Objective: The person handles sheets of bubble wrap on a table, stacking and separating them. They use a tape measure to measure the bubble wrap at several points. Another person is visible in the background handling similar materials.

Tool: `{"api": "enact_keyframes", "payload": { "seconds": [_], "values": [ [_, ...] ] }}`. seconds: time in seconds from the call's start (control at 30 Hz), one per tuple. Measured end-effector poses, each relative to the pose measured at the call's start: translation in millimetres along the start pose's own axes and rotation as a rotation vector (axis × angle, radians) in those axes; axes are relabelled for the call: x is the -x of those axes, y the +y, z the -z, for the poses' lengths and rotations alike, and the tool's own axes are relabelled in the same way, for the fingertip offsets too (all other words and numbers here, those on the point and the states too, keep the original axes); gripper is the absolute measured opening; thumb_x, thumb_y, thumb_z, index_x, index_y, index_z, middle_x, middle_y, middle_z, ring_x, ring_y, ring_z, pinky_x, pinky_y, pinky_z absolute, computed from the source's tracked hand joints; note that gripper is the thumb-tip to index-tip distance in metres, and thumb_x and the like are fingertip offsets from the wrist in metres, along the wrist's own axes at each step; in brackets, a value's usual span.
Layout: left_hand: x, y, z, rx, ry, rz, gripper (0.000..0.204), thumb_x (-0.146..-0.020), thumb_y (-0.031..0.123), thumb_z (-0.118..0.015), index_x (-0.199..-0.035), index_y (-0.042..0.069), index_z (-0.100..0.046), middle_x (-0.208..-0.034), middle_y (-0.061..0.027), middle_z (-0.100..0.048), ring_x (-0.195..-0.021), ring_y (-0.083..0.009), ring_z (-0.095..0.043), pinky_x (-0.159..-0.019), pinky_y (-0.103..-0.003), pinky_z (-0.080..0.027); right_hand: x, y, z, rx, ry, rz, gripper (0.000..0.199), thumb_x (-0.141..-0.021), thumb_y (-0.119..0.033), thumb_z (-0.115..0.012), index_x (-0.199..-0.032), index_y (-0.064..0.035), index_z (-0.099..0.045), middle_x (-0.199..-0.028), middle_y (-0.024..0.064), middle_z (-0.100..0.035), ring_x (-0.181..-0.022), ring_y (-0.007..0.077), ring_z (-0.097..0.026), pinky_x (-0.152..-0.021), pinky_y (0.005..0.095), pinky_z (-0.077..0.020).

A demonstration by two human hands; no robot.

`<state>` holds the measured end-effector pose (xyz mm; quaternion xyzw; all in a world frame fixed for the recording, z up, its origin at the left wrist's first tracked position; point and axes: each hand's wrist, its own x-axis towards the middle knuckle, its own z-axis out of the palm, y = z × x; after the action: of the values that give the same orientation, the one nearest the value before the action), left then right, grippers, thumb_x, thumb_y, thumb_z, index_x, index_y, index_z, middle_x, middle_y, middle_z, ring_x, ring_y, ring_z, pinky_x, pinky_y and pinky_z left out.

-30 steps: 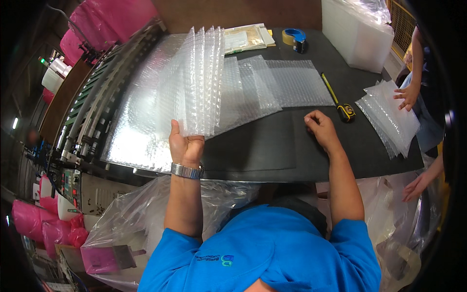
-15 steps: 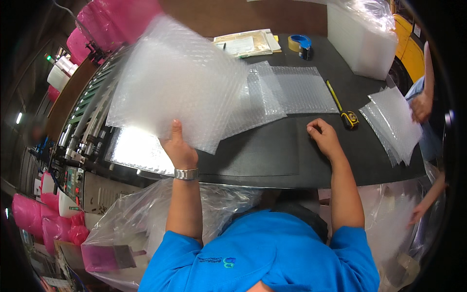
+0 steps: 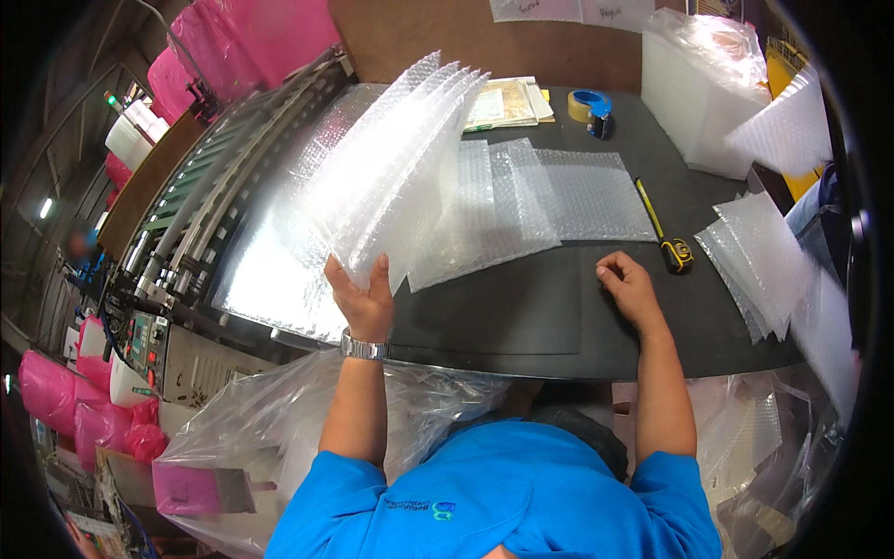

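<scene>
Several bubble-wrap bags point(image 3: 396, 158) stand tilted up in my left hand point(image 3: 363, 300), their far edges fanned apart. The thumb of that hand is on the near side and the fingers go round the bottom corner. My right hand point(image 3: 627, 288) rests on the black table point(image 3: 503, 317) with its fingers curled in and nothing visible in them. Between the hands and farther back, more bubble-wrap bags point(image 3: 521, 200) lie overlapping in a row. A yellow and black tape measure point(image 3: 676, 254), its blade partly out, lies beyond my right hand.
At the left stands a roller machine point(image 3: 177, 219) with a shiny silver sheet point(image 3: 270, 289) beside it. A tape dispenser point(image 3: 589, 110), papers point(image 3: 507, 102) and a tall stack of wrapped white sheets point(image 3: 694, 102) sit at the back. Another bag pile point(image 3: 759, 252) lies right, near a co-worker.
My left hand has turned the bags from facing flat to nearly edge-on, and their far edges have spread. My right hand stays in place. Bubble-wrap sheets now show in front of the co-worker at the right.
</scene>
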<state>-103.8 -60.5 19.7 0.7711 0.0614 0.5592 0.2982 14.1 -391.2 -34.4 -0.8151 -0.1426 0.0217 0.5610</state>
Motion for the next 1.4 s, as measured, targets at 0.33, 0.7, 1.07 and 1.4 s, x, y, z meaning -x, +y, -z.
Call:
{"api": "enact_keyframes", "payload": {
  "seconds": [0.33,0.7,1.07,1.4],
  "values": [
    [-0.5,-7.7,4.8,-0.084,-0.032,-0.148,0.051,-0.074,0.013,-0.064,-0.114,-0.003,-0.036,-0.098,-0.0195,-0.051,-0.088,-0.0278,-0.053,-0.075,-0.036,-0.043,-0.7,3.4,-0.3,0.018,-0.004,0.035,0.019,-0.078,-0.018,-0.058,-0.088,-0.0018,-0.057,-0.08,0.0056,-0.059,-0.077,0.0129,-0.053,-0.071,0.0255,-0.041],
    [-1.9,-13.1,-0.7,-0.071,-0.078,-0.213,0.053,-0.075,0.015,-0.065,-0.115,-0.003,-0.035,-0.097,-0.0192,-0.054,-0.086,-0.027,-0.055,-0.073,-0.035,-0.044,19.6,-197.1,-3.8,0.058,-0.007,0.869,0.024,-0.076,-0.023,-0.061,-0.092,-0.0043,-0.06,-0.084,0.0104,-0.057,-0.083,0.0243,-0.053,-0.075,0.031,-0.0407],
    [-3.3,3.7,2.2,-0.038,-0.129,-0.298,0.052,-0.065,0.001,-0.056,-0.113,0.002,-0.039,-0.095,-0.0182,-0.051,-0.083,-0.036,-0.051,-0.073,-0.041,-0.042,-0.3,-283.5,-61.4,0.262,-0.229,1.06,0.013,-0.075,-0.017,-0.057,-0.08,-0.0051,-0.06,-0.082,0.0094,-0.059,-0.085,0.0251,-0.053,-0.079,0.0357,-0.0391],
    [-7.8,4.1,10.9,-0.071,-0.023,-0.216,0.049,-0.07,0.009,-0.061,-0.113,0.001,-0.038,-0.094,-0.0195,-0.052,-0.081,-0.0343,-0.053,-0.071,-0.039,-0.043,-11.8,-277.2,-29.7,-0.207,0.02,0.891,0.023,-0.081,-0.022,-0.058,-0.077,-0.0005,-0.054,-0.064,0.0084,-0.054,-0.059,0.0159,-0.048,-0.057,0.0298,-0.04]
  ]
}}
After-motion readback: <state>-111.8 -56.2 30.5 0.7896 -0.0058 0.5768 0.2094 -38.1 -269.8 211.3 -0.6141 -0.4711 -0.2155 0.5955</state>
